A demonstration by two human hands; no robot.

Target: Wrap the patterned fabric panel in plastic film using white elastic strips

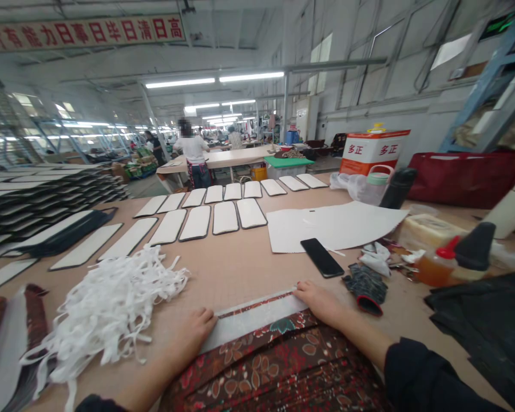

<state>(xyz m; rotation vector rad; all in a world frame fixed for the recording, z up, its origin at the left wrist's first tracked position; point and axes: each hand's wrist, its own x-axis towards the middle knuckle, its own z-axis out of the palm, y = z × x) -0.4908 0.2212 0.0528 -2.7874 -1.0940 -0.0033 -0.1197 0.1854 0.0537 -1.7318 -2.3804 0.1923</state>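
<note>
1. A white strip (253,318) is seen on the bench (240,266), directly in front of the person, at the 12 o'clock edge of a floral cloth (278,366).
2. The long axis of the strip runs from about 8 o'clock to 2 o'clock, so the right end lies a little farther from the person than the left end.
3. The left hand (193,335) is placed at the 8 o'clock end of the strip. Its fingers are held flat and close together, and they are pressed on the corner of the strip, not pinching it.
4. The right hand (321,300) is placed at the 2 o'clock end. Its fingers are also flat and together, with the tips laid on the top edge of the strip.
5. The strip is therefore held between both hands, and neither hand is clearly nearer; each one touches its own end.
6. A pile of white bands (111,309) lies at 9 o'clock from the left hand, near but apart from it.
7. A phone (321,257) is seen at 12 o'clock from the right hand, and a dark glove (367,286) just beside this hand at 3 o'clock.
</note>
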